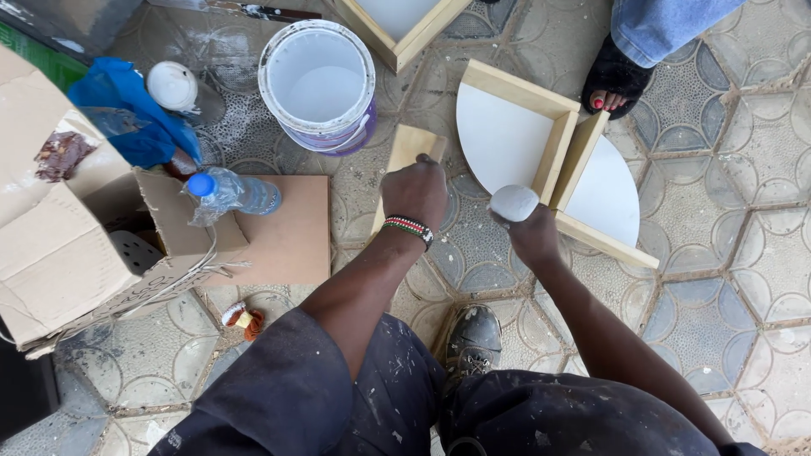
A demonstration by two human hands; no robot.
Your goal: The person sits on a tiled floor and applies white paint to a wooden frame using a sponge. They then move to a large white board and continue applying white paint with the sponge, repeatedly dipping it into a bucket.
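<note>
Head cam, looking straight down at a patterned tile floor (743,279); I'm seated, dark paint-flecked trousers and one scuffed shoe (473,339) at btm of frame.

My left hand (416,190), beaded wristband (409,228) on the wrist, is curled shut on the near end of a small pale wooden piece (405,150); the piece runs away from me toward the bucket, tilted a bit. Fingers are wrapped under, so I see knuckles only.

My right hand (534,235) is closed around a roundish grey-white lump (514,203), prob. a sponge or sanding pad, can't tell which. It sits just beside the near corner of a corner shelf (507,135): quarter-round white panel w/ pale wood edging, lying on the floor. A 2nd quarter-round shelf (604,190) lies against it on the right, wood edges touching back to back.

Beyond the left hand: white plastic bucket (318,84), white inside, near the wooden piece. Left of that, a flat brown board (291,228) w/ a clear water bottle (232,194), blue cap, lying on it. Further left, an open cardboard box (59,219), blue plastic bag (127,110), small white lid (171,84).

Top centre: part of another wood-framed white panel (401,25). Top right: another person's sandalled foot (612,84) & jeans hem (667,25), near the shelves, not touching.
</note>
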